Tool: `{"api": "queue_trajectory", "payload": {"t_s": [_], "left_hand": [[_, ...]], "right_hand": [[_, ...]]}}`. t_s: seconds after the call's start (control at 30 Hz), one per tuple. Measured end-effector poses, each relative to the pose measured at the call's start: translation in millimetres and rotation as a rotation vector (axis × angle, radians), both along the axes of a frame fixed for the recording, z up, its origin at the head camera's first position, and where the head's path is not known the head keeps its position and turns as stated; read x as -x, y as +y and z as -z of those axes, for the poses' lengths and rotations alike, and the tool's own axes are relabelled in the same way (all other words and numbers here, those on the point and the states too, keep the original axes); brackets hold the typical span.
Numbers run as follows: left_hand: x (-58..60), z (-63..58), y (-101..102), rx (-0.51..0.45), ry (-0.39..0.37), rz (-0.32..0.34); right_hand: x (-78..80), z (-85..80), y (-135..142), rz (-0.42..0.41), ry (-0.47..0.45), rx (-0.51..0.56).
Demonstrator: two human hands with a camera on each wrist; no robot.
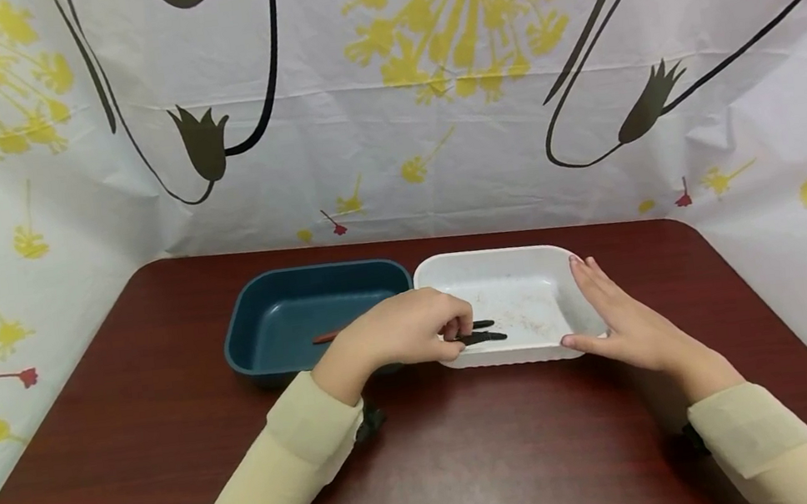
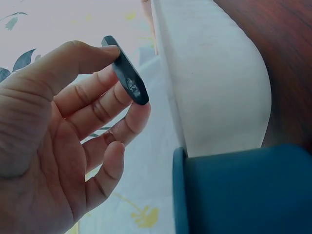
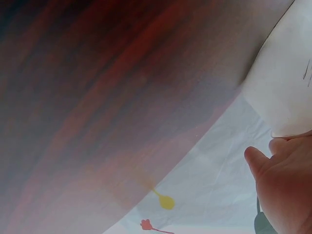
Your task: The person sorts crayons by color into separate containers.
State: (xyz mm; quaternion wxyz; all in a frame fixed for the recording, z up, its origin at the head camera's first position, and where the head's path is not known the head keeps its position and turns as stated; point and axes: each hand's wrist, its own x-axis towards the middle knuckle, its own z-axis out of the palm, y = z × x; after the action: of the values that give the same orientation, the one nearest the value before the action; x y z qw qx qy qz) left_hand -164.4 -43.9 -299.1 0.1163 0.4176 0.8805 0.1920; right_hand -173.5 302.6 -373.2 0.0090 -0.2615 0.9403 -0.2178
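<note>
My left hand (image 1: 413, 326) is over the near left part of a white tray (image 1: 507, 357). Its thumb and fingertips pinch a slim black stick-like piece (image 2: 127, 75), whose exact kind I cannot tell. In the head view a second thin dark piece (image 1: 484, 324) shows just behind the held one, inside the tray. My right hand (image 1: 635, 328) rests at the tray's right end, fingers fairly straight along the side and thumb at the front edge. A reddish-brown stick (image 1: 326, 338) lies in the blue tray (image 1: 251, 363), partly hidden by the left hand.
Both trays stand side by side toward the back of a dark reddish wooden table (image 1: 518, 448). Brownish specks mark the white tray's floor. A white flower-printed sheet (image 1: 360, 148) hangs behind and beside the table.
</note>
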Motion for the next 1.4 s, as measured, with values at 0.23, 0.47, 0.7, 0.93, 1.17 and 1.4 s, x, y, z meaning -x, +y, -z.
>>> {"api": "queue_trajectory", "payload": {"t_s": [0.23,0.47,0.7,0.93,1.17,1.4], "left_hand": [[15.4,7.1,8,-0.032,-0.002,-0.017],[31.3,15.6,19,-0.071,0.012,-0.038],[46.3,27.1,36,-0.087,0.014,-0.044],[50.8,39.2,47,-0.035,-0.002,-0.052],[54.4,48.6,53,0.013,0.016,-0.068],[53.7,53.0,58,0.075,0.06,-0.091]], "right_hand": [[0.9,1.5,0,-0.013,0.028,-0.005],[0.7,0.4,-1,-0.012,0.032,-0.005],[-0.2,-2.8,-2,-0.012,0.031,0.007],[-0.6,-0.9,-3,-0.012,0.026,0.004],[-0.2,-1.3,-3,-0.011,0.028,0.009],[0.0,-1.5,-2,-0.016,0.042,0.004]]}}
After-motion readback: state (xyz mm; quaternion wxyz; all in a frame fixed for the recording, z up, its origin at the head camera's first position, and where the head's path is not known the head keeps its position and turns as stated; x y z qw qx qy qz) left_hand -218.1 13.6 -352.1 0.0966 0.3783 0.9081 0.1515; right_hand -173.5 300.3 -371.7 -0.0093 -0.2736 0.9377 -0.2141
